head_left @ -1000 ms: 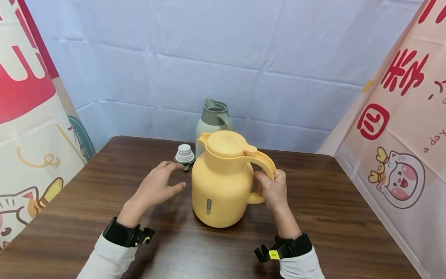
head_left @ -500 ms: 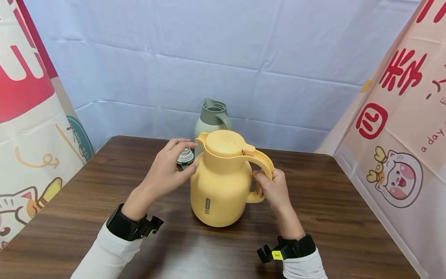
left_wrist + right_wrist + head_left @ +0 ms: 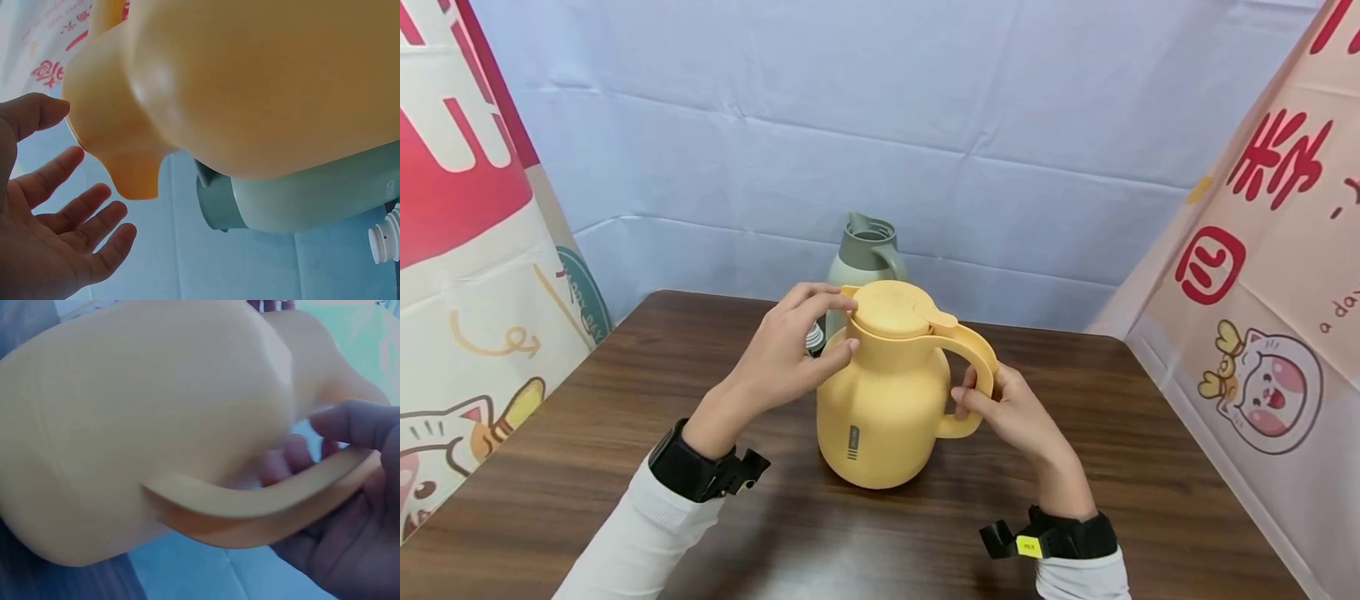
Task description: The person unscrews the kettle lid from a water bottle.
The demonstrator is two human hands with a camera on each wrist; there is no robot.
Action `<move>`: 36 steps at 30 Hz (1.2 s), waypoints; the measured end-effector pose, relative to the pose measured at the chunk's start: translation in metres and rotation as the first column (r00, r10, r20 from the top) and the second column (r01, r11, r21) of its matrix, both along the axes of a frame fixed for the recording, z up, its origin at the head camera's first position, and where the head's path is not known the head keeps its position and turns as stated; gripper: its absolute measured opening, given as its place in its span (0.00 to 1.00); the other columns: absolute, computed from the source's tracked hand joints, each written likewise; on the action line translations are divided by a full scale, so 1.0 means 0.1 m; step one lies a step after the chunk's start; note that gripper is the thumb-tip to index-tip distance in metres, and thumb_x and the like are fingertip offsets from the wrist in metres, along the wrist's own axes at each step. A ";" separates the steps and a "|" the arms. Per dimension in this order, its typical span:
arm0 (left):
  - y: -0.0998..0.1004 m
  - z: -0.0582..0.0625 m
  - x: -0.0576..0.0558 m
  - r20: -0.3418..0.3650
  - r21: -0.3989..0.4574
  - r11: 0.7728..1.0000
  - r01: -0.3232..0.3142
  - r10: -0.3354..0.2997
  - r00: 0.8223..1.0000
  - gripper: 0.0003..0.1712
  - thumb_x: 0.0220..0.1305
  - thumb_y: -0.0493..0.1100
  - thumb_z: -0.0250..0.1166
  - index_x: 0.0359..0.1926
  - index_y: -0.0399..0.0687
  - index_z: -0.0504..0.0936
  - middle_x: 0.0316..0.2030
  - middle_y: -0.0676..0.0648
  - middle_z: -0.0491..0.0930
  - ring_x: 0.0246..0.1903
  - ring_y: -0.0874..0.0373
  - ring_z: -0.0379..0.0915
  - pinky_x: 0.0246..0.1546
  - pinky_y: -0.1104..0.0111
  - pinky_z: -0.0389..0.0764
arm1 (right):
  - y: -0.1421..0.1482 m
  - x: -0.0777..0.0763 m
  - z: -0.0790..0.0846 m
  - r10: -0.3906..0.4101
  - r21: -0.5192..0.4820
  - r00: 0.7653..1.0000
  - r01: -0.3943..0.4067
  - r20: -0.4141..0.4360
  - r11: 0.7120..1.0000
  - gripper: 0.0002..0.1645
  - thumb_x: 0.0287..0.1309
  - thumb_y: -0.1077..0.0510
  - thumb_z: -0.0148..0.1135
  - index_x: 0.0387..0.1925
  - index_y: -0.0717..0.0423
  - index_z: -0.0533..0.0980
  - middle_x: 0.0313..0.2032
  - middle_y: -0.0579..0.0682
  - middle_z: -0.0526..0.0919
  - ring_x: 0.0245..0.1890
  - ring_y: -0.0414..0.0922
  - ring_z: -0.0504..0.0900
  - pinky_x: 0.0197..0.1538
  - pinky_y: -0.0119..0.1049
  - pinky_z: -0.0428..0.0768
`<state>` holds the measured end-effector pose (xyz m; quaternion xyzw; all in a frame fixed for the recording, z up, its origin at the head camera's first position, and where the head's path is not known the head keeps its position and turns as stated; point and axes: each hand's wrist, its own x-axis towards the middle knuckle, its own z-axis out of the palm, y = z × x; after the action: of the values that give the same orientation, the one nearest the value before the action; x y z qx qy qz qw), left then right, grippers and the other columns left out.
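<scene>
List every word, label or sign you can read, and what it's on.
"a day": right curtain, at the picture's edge.
"DAY", apparently: badge on left curtain, rest unclear.
Red characters, right curtain: stylised, not surely readable.
Label on yellow jug; tag on wristband: too small.
Mark on green jug: blurred.

Yel. jug (image 3: pixel 880 408), lt. grn. flask (image 3: pixel 859 267), dk. brn. wood-grain tbl. (image 3: pixel 1150 467)

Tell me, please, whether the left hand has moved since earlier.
Yes: against the green pitcher, the left hand has moved rightward and forward, toward the yellow jug.
</scene>
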<state>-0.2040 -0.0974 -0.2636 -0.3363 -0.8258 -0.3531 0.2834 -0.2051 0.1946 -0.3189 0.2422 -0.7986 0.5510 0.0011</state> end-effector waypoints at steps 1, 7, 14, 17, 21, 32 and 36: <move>0.01 0.00 -0.01 -0.021 -0.003 1.000 -0.001 0.001 1.000 0.19 0.54 0.42 0.66 0.48 0.44 0.79 0.50 0.45 0.73 0.52 0.52 0.67 0.46 0.57 0.69 | 0.02 0.00 0.01 0.007 0.017 1.000 -0.007 0.013 1.000 0.06 0.59 0.65 0.57 0.31 0.64 0.69 0.24 0.58 0.77 0.25 0.50 0.77 0.28 0.39 0.75; 0.13 0.04 -0.06 -0.161 -0.048 0.999 0.012 -0.019 0.987 0.16 0.53 0.41 0.68 0.43 0.41 0.80 0.47 0.42 0.75 0.48 0.47 0.68 0.46 0.57 0.68 | 0.06 0.02 0.04 0.034 0.070 0.999 -0.037 0.041 0.997 0.07 0.60 0.65 0.57 0.35 0.67 0.68 0.29 0.59 0.77 0.31 0.53 0.78 0.32 0.41 0.77; 0.26 0.13 -0.09 -0.167 -0.099 0.994 0.044 -0.060 0.984 0.15 0.55 0.46 0.68 0.41 0.43 0.81 0.46 0.42 0.75 0.47 0.49 0.69 0.44 0.57 0.70 | 0.05 0.03 0.06 0.034 0.062 0.998 -0.037 0.044 0.997 0.08 0.61 0.64 0.56 0.35 0.67 0.68 0.30 0.59 0.77 0.33 0.53 0.79 0.34 0.42 0.78; 0.30 0.17 -0.12 -0.151 -0.131 0.990 0.059 -0.078 0.985 0.16 0.55 0.47 0.67 0.41 0.42 0.81 0.46 0.42 0.75 0.46 0.50 0.70 0.43 0.58 0.71 | 0.04 0.03 0.05 0.032 0.063 0.999 -0.035 0.040 0.997 0.04 0.60 0.68 0.55 0.35 0.66 0.69 0.30 0.58 0.78 0.33 0.53 0.79 0.34 0.42 0.78; 0.37 0.23 -0.18 -0.099 -0.186 0.980 0.074 -0.093 0.991 0.16 0.57 0.48 0.66 0.42 0.42 0.81 0.44 0.45 0.77 0.45 0.53 0.71 0.42 0.61 0.72 | 0.04 0.02 0.04 0.036 0.057 0.999 -0.038 0.034 0.998 0.03 0.58 0.70 0.54 0.34 0.66 0.69 0.29 0.58 0.78 0.32 0.53 0.79 0.34 0.42 0.78; 0.50 0.47 -0.30 0.174 -0.362 0.927 0.095 -0.033 0.984 0.23 0.60 0.57 0.62 0.49 0.47 0.80 0.47 0.50 0.75 0.51 0.56 0.67 0.50 0.62 0.68 | 0.04 0.02 0.02 0.051 0.024 0.998 -0.052 0.041 0.998 0.02 0.58 0.71 0.51 0.33 0.66 0.67 0.28 0.59 0.77 0.31 0.54 0.78 0.34 0.42 0.78; 0.54 0.54 -0.33 0.200 -0.386 0.919 0.075 0.004 0.980 0.26 0.57 0.62 0.62 0.47 0.49 0.81 0.46 0.50 0.75 0.48 0.56 0.69 0.47 0.62 0.69 | 0.03 0.02 0.03 0.057 0.015 0.997 -0.057 0.046 0.998 0.02 0.58 0.72 0.50 0.34 0.67 0.67 0.28 0.60 0.76 0.31 0.54 0.78 0.35 0.43 0.78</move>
<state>-0.2369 -0.0434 -0.2093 -0.3644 -0.8974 -0.2175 0.1208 -0.2030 0.1978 -0.3163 0.2523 -0.7955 0.5498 -0.0347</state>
